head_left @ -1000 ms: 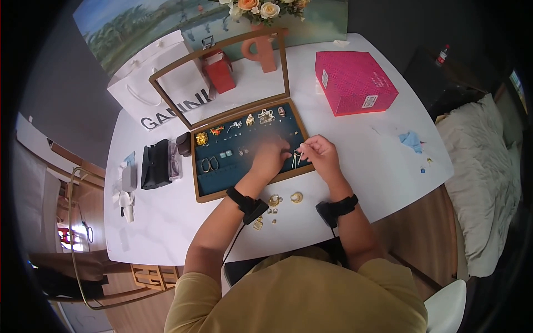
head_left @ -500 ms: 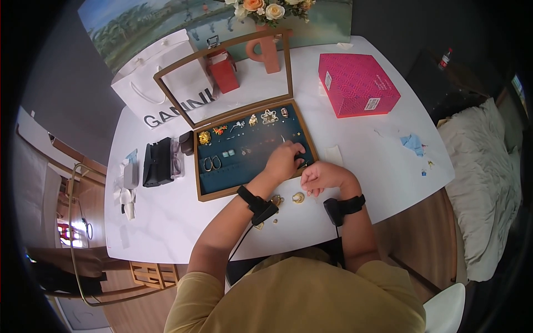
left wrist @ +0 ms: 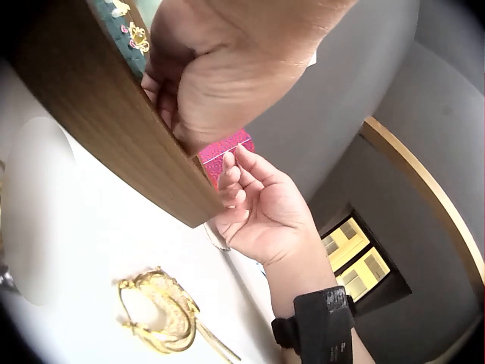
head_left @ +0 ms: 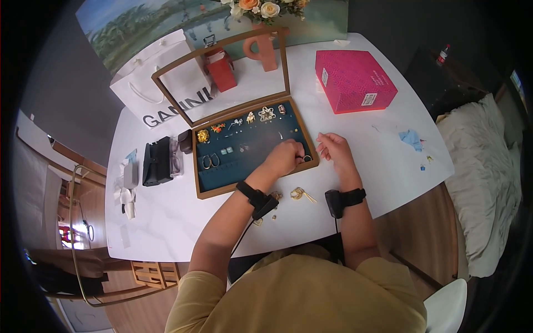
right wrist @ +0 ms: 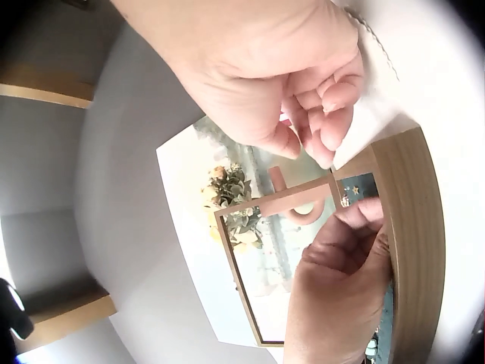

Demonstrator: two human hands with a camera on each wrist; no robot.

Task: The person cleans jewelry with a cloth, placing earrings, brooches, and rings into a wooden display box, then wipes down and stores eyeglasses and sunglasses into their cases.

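Observation:
In the head view my left hand (head_left: 286, 158) reaches into the front right corner of the wooden jewelry box (head_left: 222, 193), fingers curled down beside a round hoop (head_left: 307, 159); its fingertips are hidden, so any grip is unclear. Just right of the box, my right hand (head_left: 338, 154) is raised with fingers loosely bent. The right wrist view shows nothing between the fingers of this right hand (right wrist: 303, 98). In front of the box lies gold jewelry with long thin strands (head_left: 302, 194), seen larger as a gold hoop cluster (left wrist: 161, 311) in the left wrist view.
The box's glass lid frame (head_left: 287, 66) stands raised behind the tray. A pink box (head_left: 355, 82) sits at the back right, a black case (head_left: 157, 161) to the left. Behind are a white paper bag (head_left: 136, 94) and a vase (head_left: 267, 54). Blue cloth (head_left: 411, 140) lies far right.
The long strands that my right hand held now lie on the table by the gold hoop. My right hand dipped toward me, then rose back beside the box. My left hand moved right.

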